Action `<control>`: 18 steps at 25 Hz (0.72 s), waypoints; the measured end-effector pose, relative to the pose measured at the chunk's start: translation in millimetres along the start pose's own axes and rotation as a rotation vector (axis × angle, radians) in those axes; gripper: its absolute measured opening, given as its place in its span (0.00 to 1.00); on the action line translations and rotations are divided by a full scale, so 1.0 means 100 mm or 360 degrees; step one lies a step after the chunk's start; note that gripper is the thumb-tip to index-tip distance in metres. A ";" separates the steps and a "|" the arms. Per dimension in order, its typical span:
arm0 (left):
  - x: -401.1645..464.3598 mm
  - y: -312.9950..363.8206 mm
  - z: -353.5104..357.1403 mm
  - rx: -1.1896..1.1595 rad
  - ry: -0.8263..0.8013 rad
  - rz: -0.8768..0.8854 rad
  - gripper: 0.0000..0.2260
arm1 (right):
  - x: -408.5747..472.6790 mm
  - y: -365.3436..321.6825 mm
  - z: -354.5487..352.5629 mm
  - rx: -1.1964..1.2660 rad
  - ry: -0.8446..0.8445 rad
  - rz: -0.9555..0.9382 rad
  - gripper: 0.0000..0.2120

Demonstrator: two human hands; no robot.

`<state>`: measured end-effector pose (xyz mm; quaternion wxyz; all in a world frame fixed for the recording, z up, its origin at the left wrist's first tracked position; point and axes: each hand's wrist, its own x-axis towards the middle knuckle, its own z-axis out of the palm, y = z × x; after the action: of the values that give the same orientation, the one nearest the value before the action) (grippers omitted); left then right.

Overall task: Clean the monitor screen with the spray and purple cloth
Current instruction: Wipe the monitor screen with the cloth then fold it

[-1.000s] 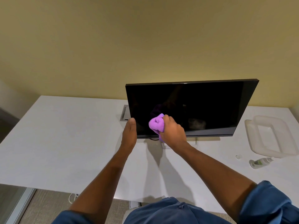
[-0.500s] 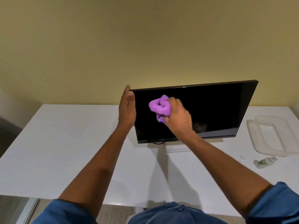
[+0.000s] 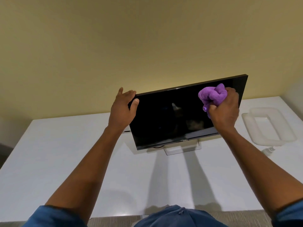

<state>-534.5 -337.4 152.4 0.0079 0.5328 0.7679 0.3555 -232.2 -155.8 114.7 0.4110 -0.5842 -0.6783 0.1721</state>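
Purple cloth (image 3: pixel 213 95) now upper right — spray (image 3: pixel 268 150) perhaps beside tray (image 3: pixel 255 128).

Monitor (image 3: pixel 172 118) stands on its stand (image 3: pixel 182 149) on the desk (image 3: pixel 65 153), toward the desk's back edge, wall (image 3: pixel 147 38) behind.

Left hand (image 3: pixel 122 110) at the monitor's upper left corner: thumb on the screen face, fingers over the top edge and behind.

Right hand (image 3: pixel 225 108) at the screen's upper right, near the right edge. Cloth (image 3: pixel 212 95) bunched in this grip, between palm and screen, sticking out above and left of the fingers.

Right of that grip, apart from the monitor: tray (image 3: pixel 268 126) on the desk. Spray bottle (image 3: pixel 268 150) lies just before the tray, below the right-hand grip, partly cut off by the forearm.
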 end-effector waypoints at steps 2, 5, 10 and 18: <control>0.05 0.08 0.02 0.0266 -0.0124 0.0080 0.18 | -0.18 -0.21 0.16 0.0000 -0.0036 -0.0025 0.30; 0.11 0.24 0.09 0.0422 -0.0269 0.0176 0.23 | -0.53 -0.60 0.40 0.0022 -0.0193 -0.0165 0.31; 0.21 0.45 0.19 0.0376 -0.0345 0.0255 0.26 | -0.75 -0.93 0.57 -0.0035 -0.0359 -0.0537 0.31; 0.28 0.76 0.45 0.0326 -0.0408 0.0327 0.26 | -0.10 -0.61 0.11 -0.0176 -0.0195 -0.0533 0.27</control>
<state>-467.4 -276.7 170.7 0.0150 0.6474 0.7343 0.2037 -280.5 -178.0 148.5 0.3591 -0.4733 -0.7983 0.0990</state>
